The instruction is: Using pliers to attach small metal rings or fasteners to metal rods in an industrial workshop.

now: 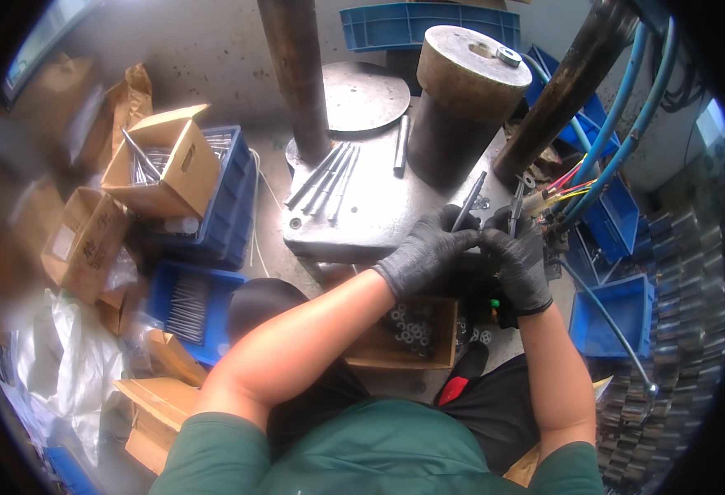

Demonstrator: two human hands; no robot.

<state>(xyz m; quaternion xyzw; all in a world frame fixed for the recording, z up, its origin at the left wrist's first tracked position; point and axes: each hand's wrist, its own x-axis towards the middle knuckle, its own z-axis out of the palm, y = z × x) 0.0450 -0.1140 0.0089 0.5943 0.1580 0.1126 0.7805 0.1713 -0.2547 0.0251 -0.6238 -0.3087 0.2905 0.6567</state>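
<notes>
Black gloves cover both my hands, which are close together at the front right edge of the metal machine table (342,227). My left hand (428,247) is closed around a dark metal rod (470,200) that slants up and away. Fingers of my right hand (517,257) are bent round a slim, dark metal piece (516,208); its kind is unclear. Left of the hands, several long metal rods (324,180) lie side by side on the table. A shorter, thicker bar (401,147) rests beyond them, next to the large steel cylinder (470,91).
Two steel columns (296,78) (564,91) rise from the table. Blue hoses and coloured wires (573,186) hang at the right. A cardboard box of rods (160,161) and a blue bin (185,309) stand left. Below the table sits a box of metal rings (412,330).
</notes>
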